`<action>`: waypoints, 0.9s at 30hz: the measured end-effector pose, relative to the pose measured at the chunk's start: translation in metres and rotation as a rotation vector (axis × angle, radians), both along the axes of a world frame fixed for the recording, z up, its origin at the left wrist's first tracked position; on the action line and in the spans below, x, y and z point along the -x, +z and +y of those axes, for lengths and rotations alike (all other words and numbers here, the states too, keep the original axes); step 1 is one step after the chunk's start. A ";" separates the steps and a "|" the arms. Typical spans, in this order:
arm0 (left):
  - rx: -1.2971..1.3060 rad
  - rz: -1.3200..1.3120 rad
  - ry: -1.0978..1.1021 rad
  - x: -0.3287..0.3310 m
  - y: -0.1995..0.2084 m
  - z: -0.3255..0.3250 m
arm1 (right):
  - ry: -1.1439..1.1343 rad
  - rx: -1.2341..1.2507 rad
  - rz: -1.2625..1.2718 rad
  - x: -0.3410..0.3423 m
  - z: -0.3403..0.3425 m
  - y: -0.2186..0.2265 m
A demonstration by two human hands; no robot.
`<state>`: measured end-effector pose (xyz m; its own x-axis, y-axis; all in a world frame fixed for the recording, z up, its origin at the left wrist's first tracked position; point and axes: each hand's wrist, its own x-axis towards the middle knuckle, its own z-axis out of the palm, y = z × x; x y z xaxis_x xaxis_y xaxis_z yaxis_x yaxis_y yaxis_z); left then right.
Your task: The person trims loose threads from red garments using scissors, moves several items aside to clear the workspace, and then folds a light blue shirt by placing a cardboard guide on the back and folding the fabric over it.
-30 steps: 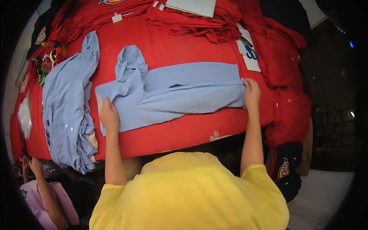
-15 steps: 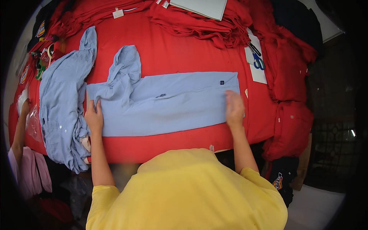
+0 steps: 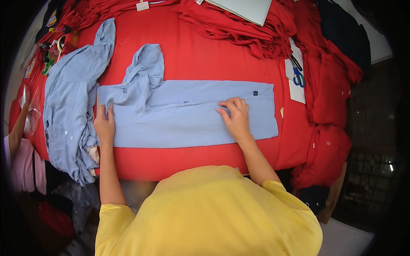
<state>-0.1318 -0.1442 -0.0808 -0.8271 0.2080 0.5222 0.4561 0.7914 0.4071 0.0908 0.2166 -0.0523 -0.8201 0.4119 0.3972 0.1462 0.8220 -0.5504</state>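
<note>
A light blue button shirt (image 3: 200, 115) lies folded into a long flat shape in front of me, one sleeve (image 3: 147, 64) sticking up at its far left. My left hand (image 3: 104, 126) rests at the shirt's left end, thumb and forefinger apart. Over the right half of the shirt is my right hand (image 3: 235, 117), its fingers bent and the thumb spread away from them, with nothing seen in it. A small dark square label (image 3: 255, 93) sits near the shirt's far right corner. To the left, a second blue shirt (image 3: 70, 98) lies crumpled, partly hanging over the table's near edge.
Red cloth (image 3: 205, 51) covers the table. Piled red garments (image 3: 256, 38) lie at the back and right, a white board (image 3: 247, 9) on top. Blue-handled scissors (image 3: 298, 79) rest on white paper (image 3: 297, 94). At far left, another person's arm (image 3: 19, 130) reaches toward clear plastic (image 3: 32, 117).
My right hand has moved left from the shirt's right end toward its middle, fingers now bent. The left hand stays at the left end. The view has shifted slightly.
</note>
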 end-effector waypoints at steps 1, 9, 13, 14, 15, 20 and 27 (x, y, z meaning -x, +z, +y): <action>-0.014 -0.001 -0.010 0.000 0.000 0.000 | -0.027 0.011 -0.018 0.005 -0.001 -0.008; -0.001 0.024 -0.029 0.006 -0.003 -0.004 | -0.084 0.220 -0.046 0.010 0.022 -0.011; 0.043 0.012 0.030 0.004 -0.009 -0.012 | -0.204 0.530 0.028 0.019 0.007 0.030; 0.024 -0.019 0.034 0.003 -0.007 -0.009 | -0.300 0.747 -0.044 0.021 -0.010 0.051; 0.007 -0.050 0.033 0.003 -0.002 -0.005 | -0.127 0.762 -0.066 0.021 -0.027 0.044; -0.071 -0.164 -0.005 -0.002 0.007 -0.005 | 1.288 0.109 -0.765 0.037 -0.165 0.094; -0.158 -0.400 -0.170 0.001 0.027 -0.019 | 0.503 -0.570 0.012 0.280 -0.096 0.024</action>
<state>-0.1329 -0.1633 -0.0539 -0.9311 0.3015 0.2052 0.3565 0.6331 0.6871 -0.1894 0.1202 -0.0279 -0.8493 -0.2817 0.4465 -0.3241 0.9458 -0.0198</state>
